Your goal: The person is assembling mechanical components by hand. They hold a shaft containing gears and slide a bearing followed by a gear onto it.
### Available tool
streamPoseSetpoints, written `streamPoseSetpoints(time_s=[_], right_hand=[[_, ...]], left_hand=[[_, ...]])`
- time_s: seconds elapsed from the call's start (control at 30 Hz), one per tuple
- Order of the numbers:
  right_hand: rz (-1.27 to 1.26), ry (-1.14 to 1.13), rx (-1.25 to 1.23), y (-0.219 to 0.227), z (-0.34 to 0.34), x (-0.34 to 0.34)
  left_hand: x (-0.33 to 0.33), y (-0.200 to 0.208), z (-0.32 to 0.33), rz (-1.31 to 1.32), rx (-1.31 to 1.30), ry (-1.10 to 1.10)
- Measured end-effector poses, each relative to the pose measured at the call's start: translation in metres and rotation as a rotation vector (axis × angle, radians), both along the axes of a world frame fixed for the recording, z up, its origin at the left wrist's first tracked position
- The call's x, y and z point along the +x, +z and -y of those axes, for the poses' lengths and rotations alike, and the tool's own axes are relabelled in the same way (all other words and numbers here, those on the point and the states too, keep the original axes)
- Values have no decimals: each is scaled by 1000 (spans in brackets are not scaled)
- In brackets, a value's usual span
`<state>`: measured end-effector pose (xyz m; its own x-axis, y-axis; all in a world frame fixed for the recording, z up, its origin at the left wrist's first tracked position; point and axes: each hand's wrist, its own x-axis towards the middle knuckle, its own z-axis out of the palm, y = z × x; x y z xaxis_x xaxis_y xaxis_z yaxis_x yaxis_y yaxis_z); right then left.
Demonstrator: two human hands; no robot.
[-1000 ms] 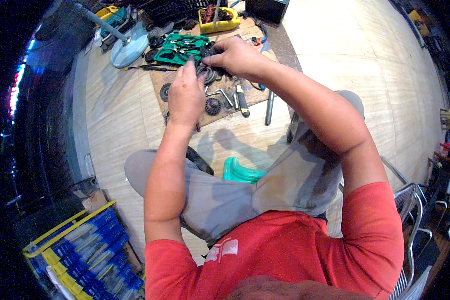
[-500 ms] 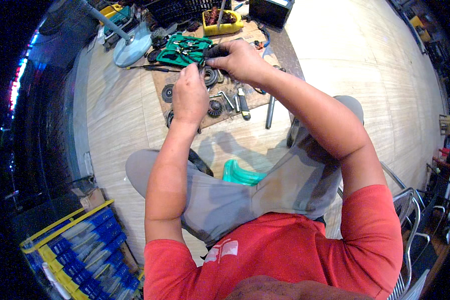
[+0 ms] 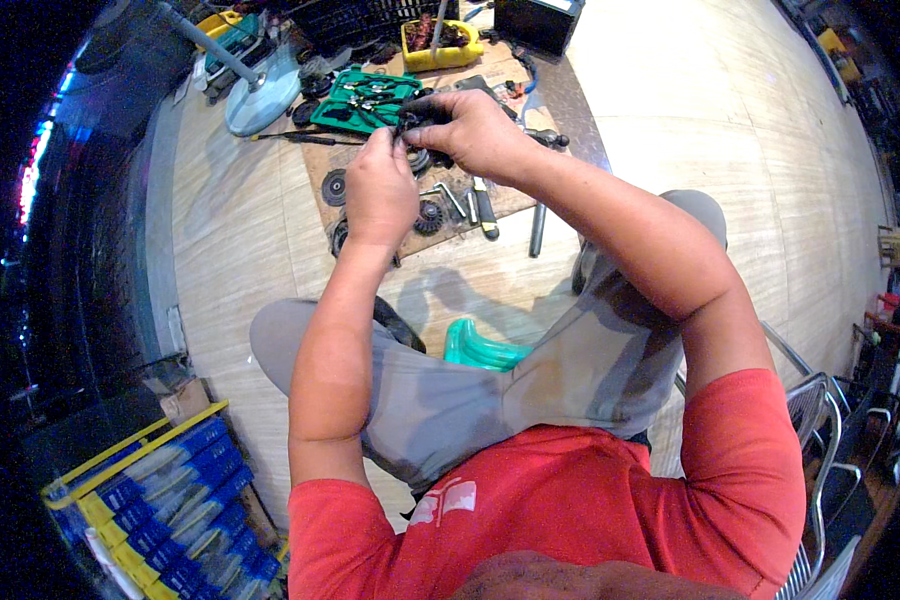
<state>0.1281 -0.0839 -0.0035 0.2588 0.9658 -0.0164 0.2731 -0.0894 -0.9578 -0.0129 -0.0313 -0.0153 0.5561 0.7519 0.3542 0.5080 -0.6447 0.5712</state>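
Observation:
My left hand [image 3: 380,192] and my right hand [image 3: 478,132] meet over a work board on the floor, fingertips pinched together. Between them is a small dark part [image 3: 407,121], mostly covered by the fingers; its kind cannot be made out. Just beyond lies an open green tool case [image 3: 355,108] with several black-handled pliers in it. Beneath my hands a dark ring-shaped part [image 3: 420,160] is partly hidden. Closer to me are a black toothed gear [image 3: 429,217], a dark round disc [image 3: 334,187], an L-shaped hex key [image 3: 452,198] and a yellow-and-black handled tool [image 3: 487,222].
A metal tube [image 3: 537,230] lies at the board's right edge. At the back stand a yellow container [image 3: 440,57] of reddish-brown pieces and a black box [image 3: 538,28]. A round light-blue stand base [image 3: 262,103] is at the left, a green plastic stool [image 3: 480,348] between my legs.
My right hand has shifted slightly left and down, closer to my left fingertips. More of the dark part shows between the fingers. The things on the board have stayed put.

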Motion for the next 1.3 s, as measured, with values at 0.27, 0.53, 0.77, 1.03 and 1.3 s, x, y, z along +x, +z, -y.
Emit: streamPoseSetpoints(time_s=[0.27,0.53,0.77,1.03,1.3], right_hand=[[-294,6,-1,2,0,5],[-366,77,47,-1,-1,10],[-244,63,29,0,-1,8],[-155,-1,-21,-5,-4,8],[-349,34,-35,2,-3,9]], left_hand=[[-1,1,-1,94,-105,-13],[-6,8,-4,108,-373,-122],[-9,20,1,102,-404,-147],[-4,11,4,5,-260,-79],[-6,7,-2,103,-323,-95]])
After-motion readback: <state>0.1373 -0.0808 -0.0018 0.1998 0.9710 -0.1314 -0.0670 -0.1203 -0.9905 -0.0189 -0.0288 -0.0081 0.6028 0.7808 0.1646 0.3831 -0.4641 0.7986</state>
